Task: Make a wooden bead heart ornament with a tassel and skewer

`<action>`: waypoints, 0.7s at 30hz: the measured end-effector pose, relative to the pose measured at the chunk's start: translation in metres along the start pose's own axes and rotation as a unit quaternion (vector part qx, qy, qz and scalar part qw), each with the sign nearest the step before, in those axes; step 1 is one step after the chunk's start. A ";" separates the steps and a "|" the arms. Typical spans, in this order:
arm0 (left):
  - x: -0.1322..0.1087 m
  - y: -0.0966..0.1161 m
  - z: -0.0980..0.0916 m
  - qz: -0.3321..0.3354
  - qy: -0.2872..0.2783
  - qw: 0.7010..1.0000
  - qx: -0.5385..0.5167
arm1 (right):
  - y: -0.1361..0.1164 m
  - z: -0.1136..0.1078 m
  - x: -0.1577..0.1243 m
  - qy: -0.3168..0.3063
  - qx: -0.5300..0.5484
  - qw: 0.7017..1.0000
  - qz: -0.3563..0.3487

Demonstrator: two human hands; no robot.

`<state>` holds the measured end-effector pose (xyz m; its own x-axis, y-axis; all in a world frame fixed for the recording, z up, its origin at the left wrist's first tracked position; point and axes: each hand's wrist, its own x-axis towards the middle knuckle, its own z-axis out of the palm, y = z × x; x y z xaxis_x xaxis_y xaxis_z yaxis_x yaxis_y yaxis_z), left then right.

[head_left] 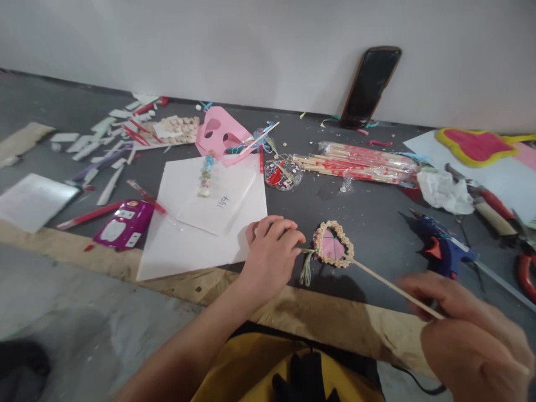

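Just right of the frame's centre, a pink heart ornament (334, 244) ringed with pale beads hovered low over the dark work surface (368, 223). It sat on the end of a thin wooden stick (389, 286) that slanted down toward the lower right. There the right hand (469, 329), blurred, was closed around the stick's far end, seemingly using it as a handle to steady the heart. The left hand (270, 257) was curled at centre frame, its fingertips pinched against the heart's left edge. A small greenish tassel (306, 271) hung at that spot, so the grip looked meant to press or position it.

A blue glue gun (444, 248) lay just right of the ornament, within easy reach. White paper sheets (196, 229) lay left of the left hand, with a short string of coloured beads (205, 176) resting on them. A packet of wooden sticks (355, 162) lay above centre, and a phone (371, 84) leaned against the wall at upper right.
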<state>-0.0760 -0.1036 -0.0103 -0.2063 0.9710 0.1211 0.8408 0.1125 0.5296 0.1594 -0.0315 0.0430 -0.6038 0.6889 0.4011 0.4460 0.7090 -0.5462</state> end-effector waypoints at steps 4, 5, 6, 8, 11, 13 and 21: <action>0.000 0.002 0.002 0.021 -0.003 1.000 0.009 | -0.004 0.024 -0.024 0.024 0.171 0.985 0.025; 0.001 0.003 0.003 0.021 -0.006 1.000 0.013 | -0.004 0.031 -0.029 0.050 0.199 0.978 0.048; 0.001 0.004 0.003 0.020 -0.008 1.000 0.016 | -0.005 0.037 -0.035 0.070 0.218 0.971 0.075; 0.001 0.006 0.004 0.015 -0.014 1.000 0.022 | -0.005 0.046 -0.045 0.101 0.243 0.957 0.126; 0.002 0.008 0.007 0.013 -0.028 0.999 0.034 | -0.004 0.054 -0.053 0.106 0.254 0.947 0.163; 0.003 0.008 0.008 0.015 -0.036 0.998 0.040 | -0.004 0.057 -0.055 0.107 0.251 0.946 0.177; 0.004 0.010 0.010 0.009 -0.039 0.998 0.043 | 0.002 0.059 -0.054 0.084 0.232 0.956 0.157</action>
<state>-0.0629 -0.0967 -0.0131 -0.1543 0.9861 0.0614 0.8842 0.1101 0.4540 0.1540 -0.0765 -0.0232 -0.3559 0.8990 0.2553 0.2236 0.3472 -0.9108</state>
